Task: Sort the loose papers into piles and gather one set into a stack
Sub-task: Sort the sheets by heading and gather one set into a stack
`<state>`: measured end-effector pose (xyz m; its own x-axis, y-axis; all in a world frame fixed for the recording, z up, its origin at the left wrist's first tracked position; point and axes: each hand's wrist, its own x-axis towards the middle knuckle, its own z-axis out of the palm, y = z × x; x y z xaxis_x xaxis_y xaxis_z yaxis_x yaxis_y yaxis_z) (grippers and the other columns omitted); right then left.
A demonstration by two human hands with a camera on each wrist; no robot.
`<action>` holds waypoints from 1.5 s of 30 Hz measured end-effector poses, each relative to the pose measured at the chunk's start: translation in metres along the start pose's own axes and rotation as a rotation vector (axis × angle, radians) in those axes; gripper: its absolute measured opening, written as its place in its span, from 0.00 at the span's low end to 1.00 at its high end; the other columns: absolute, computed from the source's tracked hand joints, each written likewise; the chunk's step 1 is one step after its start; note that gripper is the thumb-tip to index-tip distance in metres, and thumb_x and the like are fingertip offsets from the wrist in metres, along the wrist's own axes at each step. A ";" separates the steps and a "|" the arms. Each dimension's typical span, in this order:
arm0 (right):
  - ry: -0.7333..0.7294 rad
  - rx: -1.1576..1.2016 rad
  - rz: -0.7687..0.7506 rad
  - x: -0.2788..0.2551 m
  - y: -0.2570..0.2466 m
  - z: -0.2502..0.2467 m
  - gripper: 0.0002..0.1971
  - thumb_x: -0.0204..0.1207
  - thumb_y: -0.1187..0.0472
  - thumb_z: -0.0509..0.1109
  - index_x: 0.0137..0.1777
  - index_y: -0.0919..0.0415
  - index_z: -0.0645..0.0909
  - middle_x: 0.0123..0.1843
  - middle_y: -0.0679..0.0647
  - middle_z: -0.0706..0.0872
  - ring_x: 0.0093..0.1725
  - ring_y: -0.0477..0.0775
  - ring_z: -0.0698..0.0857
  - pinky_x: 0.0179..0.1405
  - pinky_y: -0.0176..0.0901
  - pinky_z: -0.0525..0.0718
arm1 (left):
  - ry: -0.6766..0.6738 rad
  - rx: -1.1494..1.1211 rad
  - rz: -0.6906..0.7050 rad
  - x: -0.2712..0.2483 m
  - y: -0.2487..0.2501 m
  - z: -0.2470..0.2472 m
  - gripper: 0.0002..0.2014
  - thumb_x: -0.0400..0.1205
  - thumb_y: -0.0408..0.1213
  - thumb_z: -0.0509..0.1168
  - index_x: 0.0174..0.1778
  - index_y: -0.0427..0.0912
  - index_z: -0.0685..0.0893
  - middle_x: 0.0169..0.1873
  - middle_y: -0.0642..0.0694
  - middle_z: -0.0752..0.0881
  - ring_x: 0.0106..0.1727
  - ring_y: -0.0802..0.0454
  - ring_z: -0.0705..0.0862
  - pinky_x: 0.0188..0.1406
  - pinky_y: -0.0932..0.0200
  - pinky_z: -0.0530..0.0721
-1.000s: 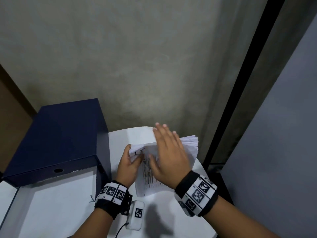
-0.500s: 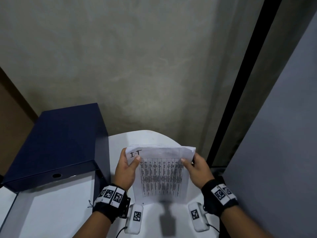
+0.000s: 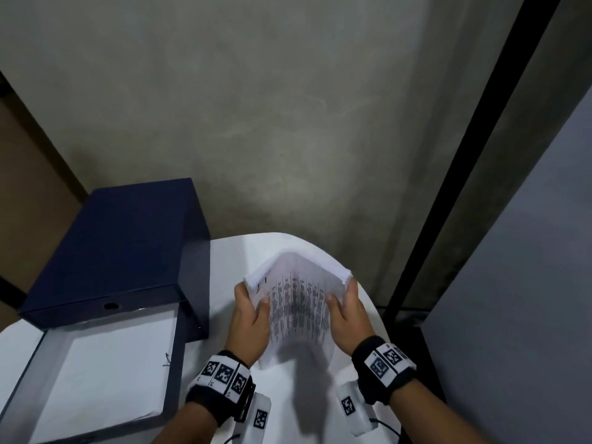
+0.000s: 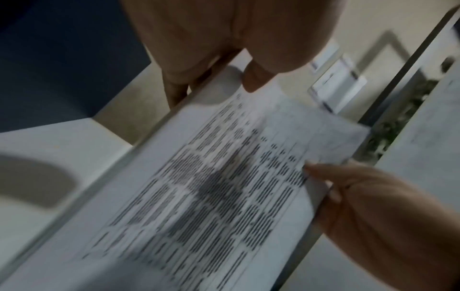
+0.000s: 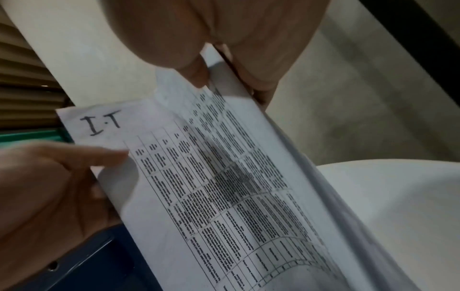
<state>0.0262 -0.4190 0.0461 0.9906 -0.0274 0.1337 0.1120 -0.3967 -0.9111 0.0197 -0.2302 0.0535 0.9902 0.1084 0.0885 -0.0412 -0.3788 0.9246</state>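
A thick stack of printed papers (image 3: 298,299) is held over the white table (image 3: 230,261), its top sheet a table of text marked "I.T" at one corner. My left hand (image 3: 250,312) grips the stack's left edge, thumb on top and fingers underneath. My right hand (image 3: 346,309) grips the right edge the same way. The stack bows upward in the middle. In the left wrist view the papers (image 4: 224,196) run between my left hand (image 4: 236,69) and my right hand (image 4: 348,196). The right wrist view shows the papers (image 5: 224,187) pinched by my right hand (image 5: 219,65), with my left hand (image 5: 74,167) at the marked corner.
A dark blue box file (image 3: 121,251) lies open at the left, with white sheets (image 3: 112,363) in its lower half. A grey wall rises behind the table, and a dark post (image 3: 464,155) and a grey panel (image 3: 528,283) stand at the right.
A second ago my right hand lay flat on the papers on the table. Both hands then took the stack by its sides, and now it is bowed and tilted away.
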 end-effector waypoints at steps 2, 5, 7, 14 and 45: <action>0.011 -0.001 -0.017 -0.001 0.000 0.000 0.13 0.85 0.66 0.59 0.63 0.53 0.61 0.53 0.54 0.83 0.51 0.52 0.84 0.49 0.29 0.81 | 0.017 0.027 -0.047 -0.004 -0.002 0.001 0.16 0.88 0.33 0.55 0.71 0.37 0.64 0.59 0.42 0.81 0.64 0.39 0.82 0.54 0.62 0.74; 0.053 0.015 -0.081 -0.001 -0.006 -0.006 0.08 0.85 0.67 0.59 0.58 0.56 0.64 0.47 0.52 0.85 0.46 0.43 0.85 0.47 0.37 0.82 | 0.112 0.008 -0.017 -0.009 0.004 -0.002 0.11 0.88 0.31 0.56 0.64 0.42 0.64 0.45 0.56 0.80 0.47 0.51 0.83 0.45 0.62 0.76; 0.068 0.031 -0.095 -0.003 -0.001 -0.008 0.08 0.84 0.67 0.60 0.57 0.57 0.65 0.48 0.42 0.83 0.45 0.29 0.83 0.45 0.24 0.79 | 0.133 0.010 -0.012 -0.011 0.002 -0.004 0.13 0.87 0.31 0.57 0.64 0.45 0.63 0.43 0.60 0.79 0.41 0.64 0.80 0.40 0.64 0.77; -0.109 0.006 0.093 -0.022 0.030 -0.007 0.19 0.83 0.63 0.65 0.67 0.50 0.63 0.57 0.49 0.83 0.58 0.46 0.84 0.55 0.32 0.78 | -0.002 0.109 -0.199 -0.023 -0.028 -0.001 0.24 0.81 0.38 0.68 0.70 0.38 0.70 0.62 0.38 0.86 0.64 0.39 0.84 0.65 0.44 0.83; -0.065 0.234 -0.016 -0.001 0.023 -0.025 0.29 0.68 0.56 0.78 0.66 0.43 0.68 0.62 0.49 0.82 0.60 0.44 0.84 0.62 0.41 0.83 | -0.011 -0.433 -0.054 -0.001 -0.044 -0.017 0.37 0.66 0.41 0.75 0.69 0.42 0.67 0.56 0.57 0.86 0.60 0.57 0.85 0.62 0.57 0.84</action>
<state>0.0258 -0.4513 0.0350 0.9907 0.0389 0.1304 0.1352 -0.1732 -0.9756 0.0178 -0.1980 0.0188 0.9937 0.1067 0.0343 -0.0396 0.0477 0.9981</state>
